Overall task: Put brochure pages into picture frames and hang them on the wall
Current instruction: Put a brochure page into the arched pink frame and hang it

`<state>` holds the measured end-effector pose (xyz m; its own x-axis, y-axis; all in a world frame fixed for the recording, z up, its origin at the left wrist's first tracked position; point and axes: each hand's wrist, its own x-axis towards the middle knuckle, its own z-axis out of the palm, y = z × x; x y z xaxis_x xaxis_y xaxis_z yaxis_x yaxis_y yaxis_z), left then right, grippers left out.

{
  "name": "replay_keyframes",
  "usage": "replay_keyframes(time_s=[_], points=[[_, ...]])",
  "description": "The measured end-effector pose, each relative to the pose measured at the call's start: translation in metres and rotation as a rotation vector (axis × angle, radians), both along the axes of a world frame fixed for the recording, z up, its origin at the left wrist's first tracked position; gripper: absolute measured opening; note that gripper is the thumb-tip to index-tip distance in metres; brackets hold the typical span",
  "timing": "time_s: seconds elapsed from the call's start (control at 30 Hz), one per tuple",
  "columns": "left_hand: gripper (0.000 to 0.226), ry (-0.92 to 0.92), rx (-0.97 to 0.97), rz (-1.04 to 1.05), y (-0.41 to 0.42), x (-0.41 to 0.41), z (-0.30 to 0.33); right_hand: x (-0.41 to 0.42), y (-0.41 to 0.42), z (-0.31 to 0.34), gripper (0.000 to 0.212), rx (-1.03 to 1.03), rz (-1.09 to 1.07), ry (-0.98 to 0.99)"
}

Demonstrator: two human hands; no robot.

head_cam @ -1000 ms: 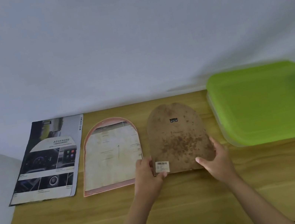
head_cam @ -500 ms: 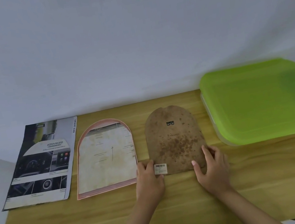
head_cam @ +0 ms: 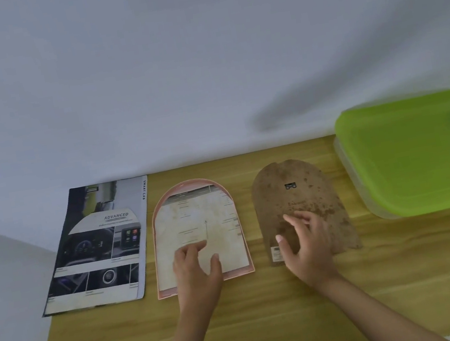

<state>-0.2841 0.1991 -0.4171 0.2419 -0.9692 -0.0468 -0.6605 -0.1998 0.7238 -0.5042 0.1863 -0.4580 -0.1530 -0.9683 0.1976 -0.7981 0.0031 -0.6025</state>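
— Pink frame (head_cam: 191,188), arched, lying face down on the desk (head_cam: 270,305) with a pale sheet in it; is that the brochure page already loaded?

— A sheet fills the opening, but I cannot tell whether it is a brochure page or the frame's own insert. The brown backing board (head_cam: 289,189) lies apart, just to the right, hanger side up, so the frame is not closed. A brochure page (head_cam: 96,245) lies flat to the left, against the wall (head_cam: 198,55).

— So how far along?

— Early, I judge. The frame is open and the back off; closing it and hanging it remain. Nothing hangs on the wall in view.

— And the hands?

— The left hand (head_cam: 195,267) hovers over or rests on the sheet's lower part, fingers loosely spread, pinching nothing. The right hand (head_cam: 304,240) is over the board's lower half, fingers relaxed and apart; its grip holds nothing that I can see. A green-lidded box (head_cam: 423,152) sits far right.
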Motion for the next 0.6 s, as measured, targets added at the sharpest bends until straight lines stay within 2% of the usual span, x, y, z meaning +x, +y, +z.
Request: replay_keyframes(time_s=[0.2,0.47,0.6], points=[[0.052,-0.070,0.158,0.127,-0.003,0.061,-0.006,0.066,-0.044,0.014,0.044,0.107,0.105,-0.007],[0.071,-0.075,0.266,0.017,-0.019,0.094,-0.017,0.102,-0.089,0.017,0.053,0.371,0.136,0.174],[0.075,-0.071,0.284,-0.011,-0.019,0.101,-0.025,0.110,-0.095,0.015,0.057,0.443,0.111,0.183]])
